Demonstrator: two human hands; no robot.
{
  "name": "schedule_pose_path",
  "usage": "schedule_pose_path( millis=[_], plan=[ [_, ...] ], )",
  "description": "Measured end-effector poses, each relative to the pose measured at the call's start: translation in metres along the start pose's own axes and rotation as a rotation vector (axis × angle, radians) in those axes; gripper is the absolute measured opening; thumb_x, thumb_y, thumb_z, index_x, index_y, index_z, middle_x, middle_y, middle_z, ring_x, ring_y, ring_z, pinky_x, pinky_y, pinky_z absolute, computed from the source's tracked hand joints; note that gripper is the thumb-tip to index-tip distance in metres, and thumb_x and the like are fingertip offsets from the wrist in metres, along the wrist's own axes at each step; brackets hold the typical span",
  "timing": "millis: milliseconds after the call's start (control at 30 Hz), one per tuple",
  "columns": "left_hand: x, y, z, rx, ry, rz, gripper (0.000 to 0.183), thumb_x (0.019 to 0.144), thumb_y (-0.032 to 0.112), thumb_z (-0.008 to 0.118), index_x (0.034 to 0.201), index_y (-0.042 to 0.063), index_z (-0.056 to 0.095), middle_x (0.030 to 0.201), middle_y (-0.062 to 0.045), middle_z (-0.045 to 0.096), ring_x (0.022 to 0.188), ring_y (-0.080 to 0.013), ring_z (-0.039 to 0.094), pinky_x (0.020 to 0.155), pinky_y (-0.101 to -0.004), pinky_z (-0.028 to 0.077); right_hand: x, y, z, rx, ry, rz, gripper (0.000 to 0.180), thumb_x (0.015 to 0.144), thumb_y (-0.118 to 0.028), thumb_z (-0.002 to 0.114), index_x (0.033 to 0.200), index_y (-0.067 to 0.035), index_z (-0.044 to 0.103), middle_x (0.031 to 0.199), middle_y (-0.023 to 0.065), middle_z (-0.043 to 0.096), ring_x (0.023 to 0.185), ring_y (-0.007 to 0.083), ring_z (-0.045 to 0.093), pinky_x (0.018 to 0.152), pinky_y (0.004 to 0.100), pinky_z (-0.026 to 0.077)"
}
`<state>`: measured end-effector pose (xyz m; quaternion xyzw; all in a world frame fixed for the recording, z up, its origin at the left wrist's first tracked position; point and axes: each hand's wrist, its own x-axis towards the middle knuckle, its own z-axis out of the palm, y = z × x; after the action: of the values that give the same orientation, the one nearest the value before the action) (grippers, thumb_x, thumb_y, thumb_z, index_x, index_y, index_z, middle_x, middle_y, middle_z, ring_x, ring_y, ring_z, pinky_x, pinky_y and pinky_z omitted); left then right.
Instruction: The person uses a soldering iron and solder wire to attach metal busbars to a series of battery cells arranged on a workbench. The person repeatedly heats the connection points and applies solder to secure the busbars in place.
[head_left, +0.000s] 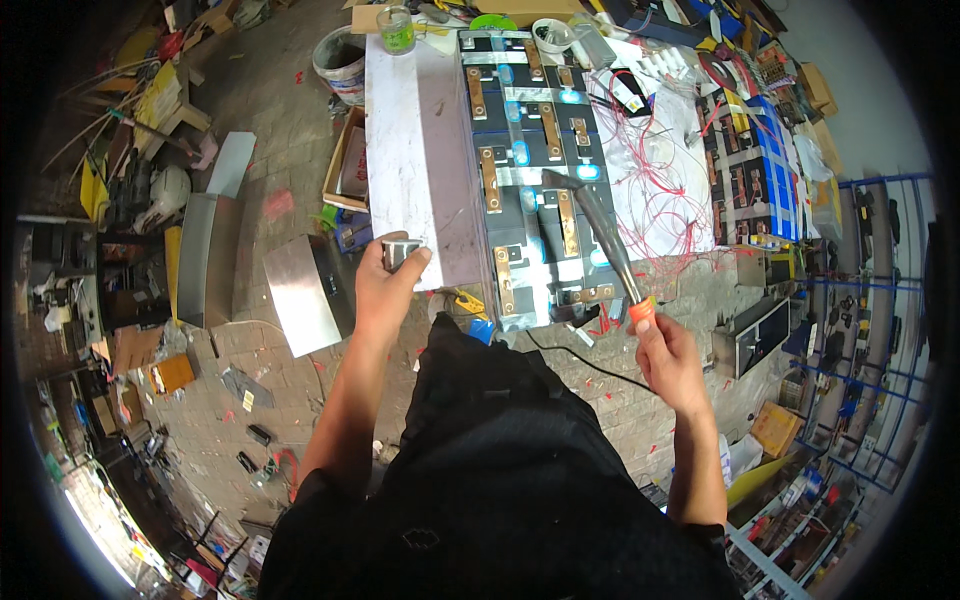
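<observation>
In front of me stands a battery pack of black cells (525, 202), joined by copper busbars (568, 225) and crossed by silvery tape. My right hand (670, 356) grips the orange part of a hammer's handle (609, 238); the dark head extends over the pack's right half. Left of the pack, my left hand (391, 281) holds a small silvery cylindrical object (400, 253), perhaps a roll of tape, above the near edge of the white board (397, 165). My fingers partly cover it. The hammer's head looks close to the pack, but whether they touch I cannot tell.
A second battery pack with blue cells (776, 172) stands at the right, beyond tangled red wires (660, 195). A glass jar (396, 31) and a white bowl (553, 35) are at the back. A bucket (339, 67) and metal boxes (300, 292) stand at the left.
</observation>
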<state>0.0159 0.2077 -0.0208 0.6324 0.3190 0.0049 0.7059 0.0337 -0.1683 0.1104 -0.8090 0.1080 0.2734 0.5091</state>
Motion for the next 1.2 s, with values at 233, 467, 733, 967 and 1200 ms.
schedule_pose_path(
  millis=[233,467,733,967,1200],
  plan=[
    [0.066,0.036,0.014,-0.03,-0.081,0.058,0.041,0.096,0.022,0.076,0.128,0.003,0.06,0.088,-0.002,0.063,0.052,-0.0029,0.037,0.045,-0.0224,0.026,0.045,-0.028,0.004,0.016,0.127,0.053,0.049,0.109,-0.048,0.059,0.099,-0.001,0.067,0.06,-0.0071,0.045,0.048,0.0019,0.036,0.045,0.0249,0.025],
    [0.117,0.077,0.05,0.475,-0.073,0.393,0.054,0.085,0.038,0.082,0.121,0.002,0.067,0.097,-0.012,0.073,0.087,-0.0229,0.071,0.08,-0.0356,0.056,0.079,-0.043,0.014,0.024,0.174,0.159,0.052,0.107,-0.05,0.062,0.1,0.001,0.069,0.058,-0.0042,0.047,0.046,0.0039,0.038,0.043,0.0261,0.026],
    [0.149,0.121,0.108,0.843,-0.159,0.436,0.056,0.083,0.045,0.078,0.126,0.011,0.067,0.106,-0.013,0.078,0.099,-0.0327,0.076,0.084,-0.0424,0.058,0.098,-0.039,0.028,0.13,0.147,0.169,0.047,0.107,-0.047,0.063,0.097,-0.001,0.068,0.059,-0.0076,0.043,0.047,0.0025,0.036,0.043,0.0249,0.024],
    [0.162,0.129,0.125,0.901,-0.214,0.429,0.053,0.083,0.042,0.077,0.124,0.01,0.068,0.111,-0.013,0.078,0.102,-0.0336,0.075,0.086,-0.0434,0.058,0.097,-0.039,0.032,0.166,0.145,0.206,0.043,0.109,-0.043,0.062,0.094,-0.004,0.067,0.064,-0.0091,0.044,0.049,0.002,0.038,0.045,0.0245,0.025],
    [0.169,0.126,0.129,0.916,-0.208,0.445,0.053,0.082,0.042,0.076,0.124,0.011,0.069,0.111,-0.013,0.079,0.102,-0.0337,0.076,0.086,-0.0437,0.058,0.096,-0.044,0.034,0.107,0.136,0.214,0.042,0.11,-0.043,0.06,0.095,-0.004,0.068,0.064,-0.0074,0.047,0.051,0.0027,0.039,0.046,0.0251,0.027]
  ],
)
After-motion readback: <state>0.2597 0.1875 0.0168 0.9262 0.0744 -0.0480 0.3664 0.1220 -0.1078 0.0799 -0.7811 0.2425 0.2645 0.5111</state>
